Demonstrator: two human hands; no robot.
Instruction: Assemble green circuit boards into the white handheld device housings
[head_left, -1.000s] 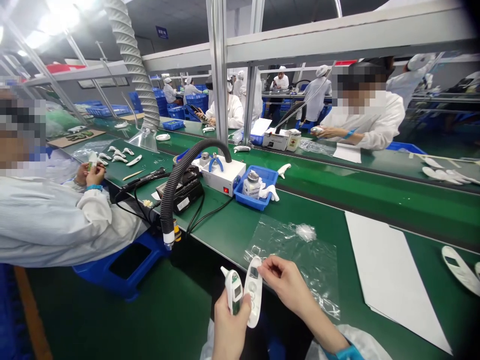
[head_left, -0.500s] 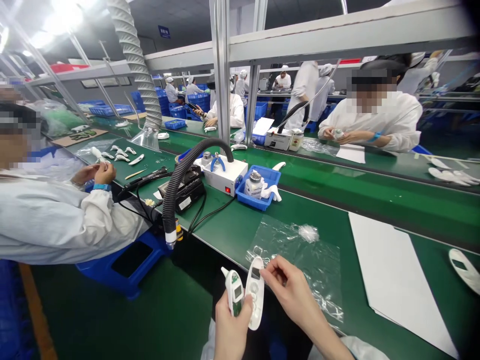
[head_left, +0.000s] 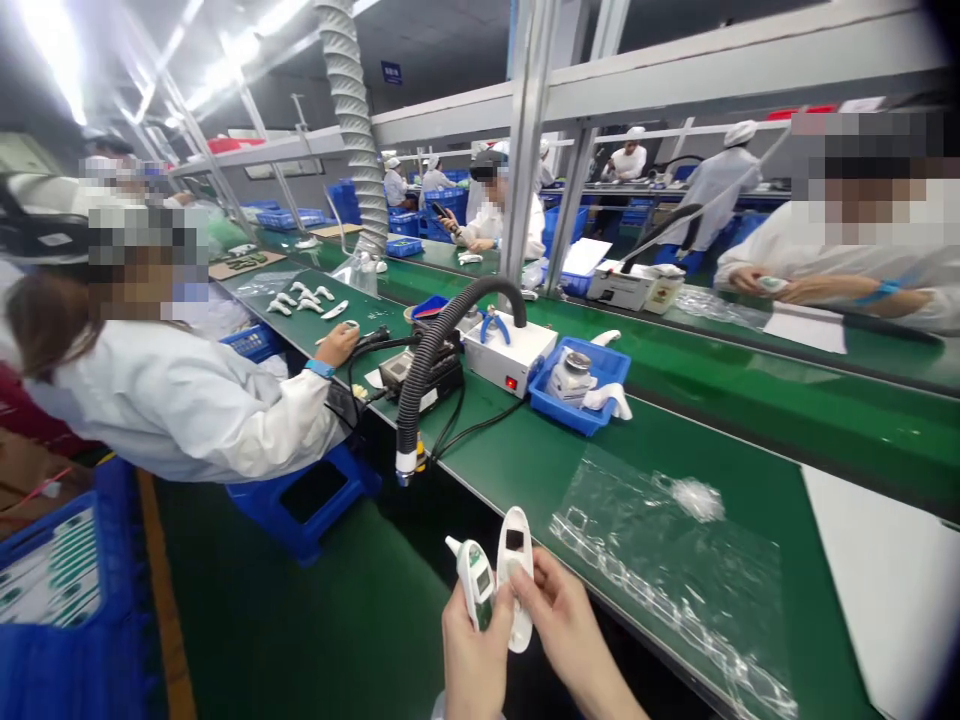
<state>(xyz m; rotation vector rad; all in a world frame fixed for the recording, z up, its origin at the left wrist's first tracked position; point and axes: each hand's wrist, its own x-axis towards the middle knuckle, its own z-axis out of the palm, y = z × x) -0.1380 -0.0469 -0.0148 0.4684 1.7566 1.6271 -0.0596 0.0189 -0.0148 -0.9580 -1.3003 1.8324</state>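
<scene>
Thermometer half [head_left: 465,565] clasped in your curled left hand [head_left: 476,645] | white shell [head_left: 514,522] beside it, pinched by your right hand [head_left: 564,612], near tabletop [head_left: 510,460] | thumbs cover shell's middle; half's lower end hidden.

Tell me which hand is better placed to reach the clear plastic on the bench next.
Right, I'd judge. The right hand is nearer the clear plastic and holds only the white shell; the left hand is farther off, wrapped around the white device.
</scene>
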